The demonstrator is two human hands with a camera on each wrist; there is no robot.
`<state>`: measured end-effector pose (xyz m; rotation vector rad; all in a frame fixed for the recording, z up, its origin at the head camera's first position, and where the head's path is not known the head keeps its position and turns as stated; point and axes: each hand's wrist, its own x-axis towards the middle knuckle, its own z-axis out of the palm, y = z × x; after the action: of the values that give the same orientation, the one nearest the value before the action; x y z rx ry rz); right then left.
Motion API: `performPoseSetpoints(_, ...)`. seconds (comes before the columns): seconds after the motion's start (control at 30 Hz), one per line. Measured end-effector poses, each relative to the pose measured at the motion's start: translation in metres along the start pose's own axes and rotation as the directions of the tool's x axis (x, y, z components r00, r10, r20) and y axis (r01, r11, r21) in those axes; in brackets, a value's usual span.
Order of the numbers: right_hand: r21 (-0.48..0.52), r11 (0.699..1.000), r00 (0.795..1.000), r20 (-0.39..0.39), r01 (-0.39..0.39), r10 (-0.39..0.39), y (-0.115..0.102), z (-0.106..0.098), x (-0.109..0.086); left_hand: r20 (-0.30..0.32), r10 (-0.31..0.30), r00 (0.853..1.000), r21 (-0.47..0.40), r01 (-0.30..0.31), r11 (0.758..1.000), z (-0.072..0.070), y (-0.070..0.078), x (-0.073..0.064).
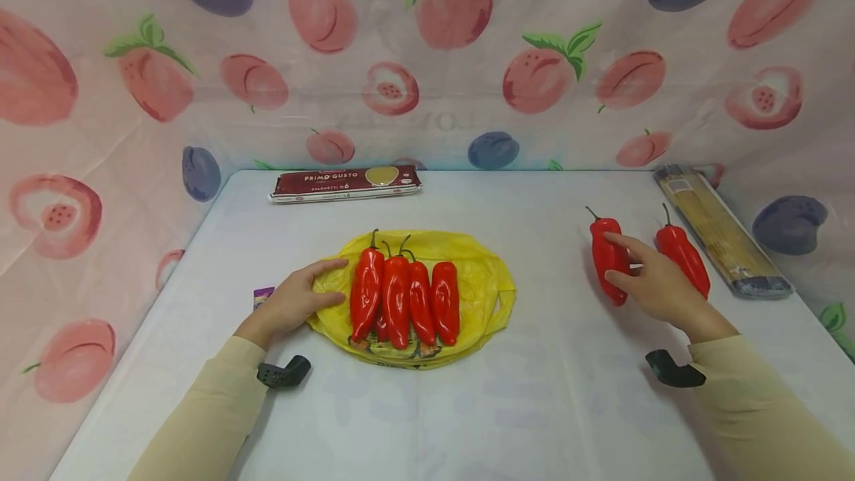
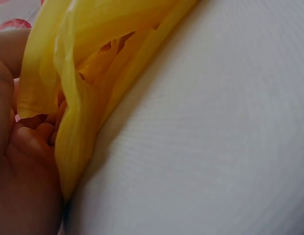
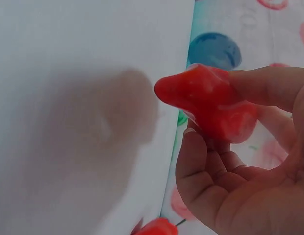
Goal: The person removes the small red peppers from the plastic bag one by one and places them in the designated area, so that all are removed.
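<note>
My right hand (image 1: 657, 280) pinches a long red pepper (image 1: 609, 262) between thumb and fingers, raised off the white table; its tip shows clear of its shadow in the right wrist view. Just right of that hand lies another red pepper (image 1: 683, 258). A yellow plastic bag (image 1: 484, 280) is spread flat mid-table, with several red peppers (image 1: 396, 299) side by side on it, stems mostly pointing away. At the bag's left edge, my left hand (image 1: 294, 306) grips the plastic; the left wrist view shows yellow folds (image 2: 73, 107) among its fingers, partly hiding them.
A dark red spaghetti pack (image 1: 344, 184) lies at the back left. At the far right, a clear pack of spaghetti (image 1: 724, 232) lies slanted near the table edge. A small purple packet (image 1: 263, 297) sits behind my left hand. Fruit-print cloth (image 1: 427, 110) hangs behind the table (image 1: 508, 414).
</note>
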<state>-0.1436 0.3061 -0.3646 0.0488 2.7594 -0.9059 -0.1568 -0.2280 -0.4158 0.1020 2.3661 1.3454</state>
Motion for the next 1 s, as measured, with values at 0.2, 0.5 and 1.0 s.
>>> performPoseSetpoints(0.2, 0.004, 0.999, 0.999, -0.033, -0.039, 0.039, 0.014, -0.004, 0.001, -0.003, -0.006, 1.0, 0.008, 0.006, 1.0, 0.0, 0.0, 0.0)
performPoseSetpoints(0.5, 0.009, 0.999, 0.997, -0.051, -0.054, 0.054, 0.036, -0.009, 0.004, -0.001, -0.013, 1.0, -0.008, 0.013, 1.0, 0.0, -0.001, 0.001)
performPoseSetpoints(1.0, -0.029, 0.997, 0.997, -0.016, -0.076, 0.076, 0.055, -0.017, 0.006, 0.002, -0.013, 1.0, -0.02, 0.013, 1.0, 0.0, -0.002, 0.002)
